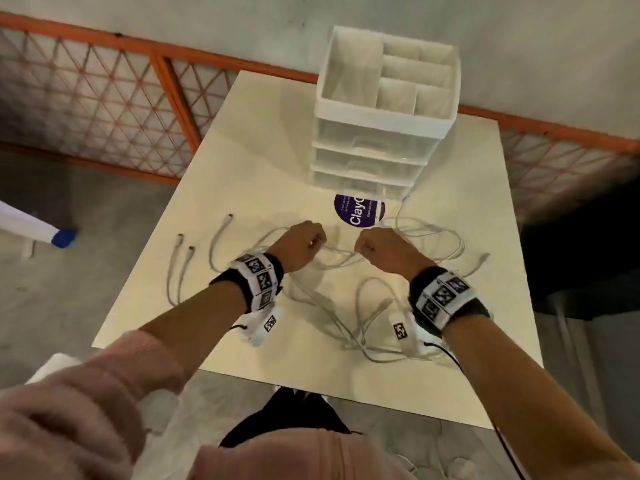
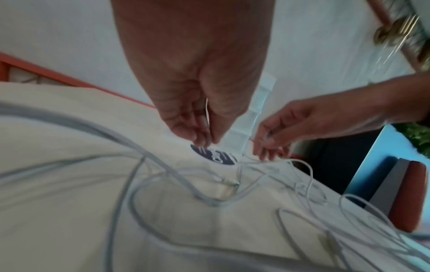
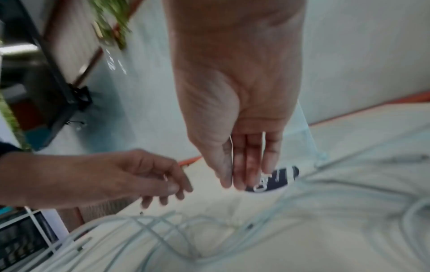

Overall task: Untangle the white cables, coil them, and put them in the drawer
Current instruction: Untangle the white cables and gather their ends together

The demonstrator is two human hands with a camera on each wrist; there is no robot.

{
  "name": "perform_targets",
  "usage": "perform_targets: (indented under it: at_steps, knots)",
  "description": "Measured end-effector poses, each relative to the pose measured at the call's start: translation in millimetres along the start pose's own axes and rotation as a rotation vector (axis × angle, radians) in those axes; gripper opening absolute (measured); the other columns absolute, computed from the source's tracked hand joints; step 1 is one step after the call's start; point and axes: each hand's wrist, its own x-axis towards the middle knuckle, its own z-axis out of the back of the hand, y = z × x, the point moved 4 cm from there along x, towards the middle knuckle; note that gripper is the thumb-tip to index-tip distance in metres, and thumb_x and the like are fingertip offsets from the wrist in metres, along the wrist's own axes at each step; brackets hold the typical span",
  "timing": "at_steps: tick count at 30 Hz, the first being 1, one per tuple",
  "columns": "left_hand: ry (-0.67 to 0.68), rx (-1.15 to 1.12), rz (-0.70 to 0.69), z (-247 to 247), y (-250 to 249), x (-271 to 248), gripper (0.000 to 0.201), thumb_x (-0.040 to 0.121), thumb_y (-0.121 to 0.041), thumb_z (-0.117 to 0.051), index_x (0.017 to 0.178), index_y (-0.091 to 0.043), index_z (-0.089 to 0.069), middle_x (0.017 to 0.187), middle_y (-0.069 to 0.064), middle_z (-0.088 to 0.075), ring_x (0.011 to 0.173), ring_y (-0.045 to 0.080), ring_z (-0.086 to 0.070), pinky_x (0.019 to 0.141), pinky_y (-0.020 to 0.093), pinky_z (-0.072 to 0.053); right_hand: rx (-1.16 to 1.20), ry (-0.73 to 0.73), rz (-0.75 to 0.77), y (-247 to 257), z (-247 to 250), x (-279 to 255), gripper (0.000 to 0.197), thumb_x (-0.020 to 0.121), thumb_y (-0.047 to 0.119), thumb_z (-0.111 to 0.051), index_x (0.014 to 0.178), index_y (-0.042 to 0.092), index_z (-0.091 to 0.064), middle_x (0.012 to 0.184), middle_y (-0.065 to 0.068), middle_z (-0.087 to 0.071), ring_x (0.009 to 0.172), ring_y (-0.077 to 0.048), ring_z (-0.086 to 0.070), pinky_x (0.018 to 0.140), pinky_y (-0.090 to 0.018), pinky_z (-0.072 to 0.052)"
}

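My left hand (image 1: 304, 244) and right hand (image 1: 375, 245) each pinch one strand stretched side to side between them, mid-table (image 1: 242, 140) – the white cables (image 1: 339, 317) sprawl toward the near edge – drawer unit (image 1: 374, 157) at the far edge.

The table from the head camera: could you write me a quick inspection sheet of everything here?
Surface: cream table.
Job's things: white cables tangled and spread out; drawer unit, drawers closed.
Clutter: purple round sticker.
Grippers: left hand and right hand each pinch a cable strand.
Cables: three loose ends at left; black wire from the right wrist.
Surroundings: orange mesh fence, grey floor.
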Motion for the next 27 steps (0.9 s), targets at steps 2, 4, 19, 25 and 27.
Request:
perform_targets:
  at_steps: [2, 4, 19, 25, 27]
  knots:
    - [-0.005, 0.092, 0.064, -8, 5, 13, 0.023, 0.09, -0.001, -0.048, 0.109, 0.002, -0.06, 0.108, 0.023, -0.057, 0.1, 0.037, -0.053, 0.087, 0.036, -0.041, 0.024, -0.056, -0.021, -1, -6, 14, 0.019, 0.089, 0.008, -0.05, 0.098, 0.002, -0.066, 0.104, -0.018, -0.067, 0.098, -0.034, -0.062, 0.084, -0.041, -0.049]
    - [0.09, 0.22, 0.147, -20, 9, 17, 0.028, 0.091, -0.006, -0.048, 0.117, -0.004, -0.058, 0.118, 0.019, -0.055, 0.112, 0.036, -0.047, 0.094, 0.042, -0.04, 0.0, -0.029, -0.046, 1, -19, 24, 0.018, 0.088, 0.01, -0.054, 0.102, 0.004, -0.064, 0.109, -0.017, -0.063, 0.105, -0.034, -0.058, 0.088, -0.042, -0.047]
    - [-0.234, -0.476, 0.098, 61, -37, 44, 0.007, 0.079, -0.01, -0.071, 0.076, -0.006, -0.067, 0.065, 0.007, -0.065, 0.057, 0.004, -0.062, 0.057, 0.024, -0.052, 0.611, -0.319, -0.073, -5, 31, 26, 0.03, 0.09, 0.025, -0.062, 0.11, 0.003, -0.06, 0.097, 0.014, -0.058, 0.086, -0.015, -0.061, 0.082, -0.025, -0.047]
    - [-0.328, -0.688, -0.094, 121, -103, 45, 0.009, 0.082, -0.011, -0.069, 0.075, -0.013, -0.065, 0.077, 0.015, -0.069, 0.075, 0.026, -0.072, 0.066, 0.033, -0.058, 0.705, -0.306, 0.198, 52, 70, 12, 0.009, 0.09, 0.018, -0.061, 0.092, 0.011, -0.066, 0.087, -0.001, -0.07, 0.074, -0.007, -0.062, 0.073, -0.014, -0.042]
    - [-0.358, -0.699, -0.128, 129, -113, 39, 0.011, 0.084, -0.012, -0.068, 0.074, -0.016, -0.065, 0.074, 0.01, -0.069, 0.077, 0.026, -0.073, 0.067, 0.031, -0.058, 0.596, -0.329, 0.196, 52, 74, 16, 0.015, 0.09, 0.021, -0.061, 0.087, 0.007, -0.065, 0.082, 0.015, -0.065, 0.074, 0.006, -0.055, 0.075, -0.008, -0.04]
